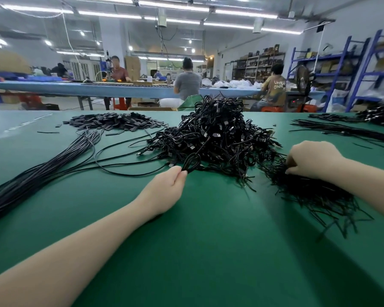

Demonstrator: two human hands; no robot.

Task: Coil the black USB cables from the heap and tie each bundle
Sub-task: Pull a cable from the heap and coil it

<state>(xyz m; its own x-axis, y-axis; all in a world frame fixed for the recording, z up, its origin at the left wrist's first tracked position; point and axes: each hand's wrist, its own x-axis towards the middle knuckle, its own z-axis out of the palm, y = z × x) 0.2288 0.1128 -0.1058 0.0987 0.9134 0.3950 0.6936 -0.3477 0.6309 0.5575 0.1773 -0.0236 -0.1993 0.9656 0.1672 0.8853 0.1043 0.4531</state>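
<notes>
Both forearms come in from the bottom over the green tabletop (208, 251); left hand (167, 187) sits near the middle with thumb and fingers pinched on a small coiled cable (192, 161), the loop sticking up just past the fingertips and touching the front edge of the big heap (217, 134); right hand (308, 158) is over on the right, knuckles up, fingers curled down into a flat scatter of thin black ties (315, 191) that fans out toward the near right; looks like it's gripping some, though the fingertips are buried so I can't see how many.

Heap is dead centre, a tall tangled mound of black USB cables with plugs poking out all over; a few loose strands trail off its left side across the tabletop; further left a thick bunch of straight cables (38, 171) runs diagonally from the near left edge toward the middle; behind that, a low pile of small flat dark pieces (113, 122), can't tell what they are; far right edge has another dark bunch of cables (341, 129) lying flat.

Past the tabletop: a long blue bench (98, 89) with several people sitting at it, blue metal shelves (341, 63) on the right, strip lights overhead.
</notes>
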